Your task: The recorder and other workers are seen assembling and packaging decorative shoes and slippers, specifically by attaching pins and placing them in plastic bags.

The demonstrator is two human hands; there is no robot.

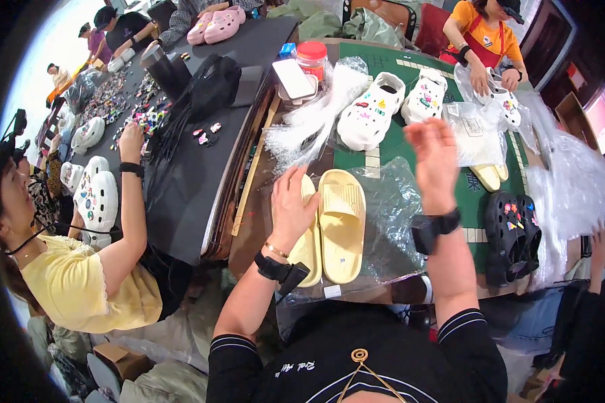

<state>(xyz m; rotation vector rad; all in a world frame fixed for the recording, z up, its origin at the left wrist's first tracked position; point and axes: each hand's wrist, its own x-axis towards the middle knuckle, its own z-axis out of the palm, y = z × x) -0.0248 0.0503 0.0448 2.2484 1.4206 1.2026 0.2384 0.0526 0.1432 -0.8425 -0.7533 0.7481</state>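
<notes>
A pair of pale yellow slide sandals lies side by side on the near edge of the table. My left hand (294, 209) rests over the strap of the left slide sandal (306, 258), fingers extended and hiding part of it. The right slide sandal (343, 228) is fully visible, touched by neither hand. A clear plastic bag (390, 208) is spread flat beside the sandals. Raised above the bag's far right side, my right hand (431, 158) is open and slightly blurred, with nothing visible in it. White clogs with charms (372, 114) stand beyond the hands.
Black clogs (507, 235) sit at the right, near a heap of clear plastic bags (571, 174). A packed bag (476, 134) lies at the far right. A red-lidded jar (312, 57) and a phone (294, 79) stand at the back. Co-workers handle clogs left and opposite.
</notes>
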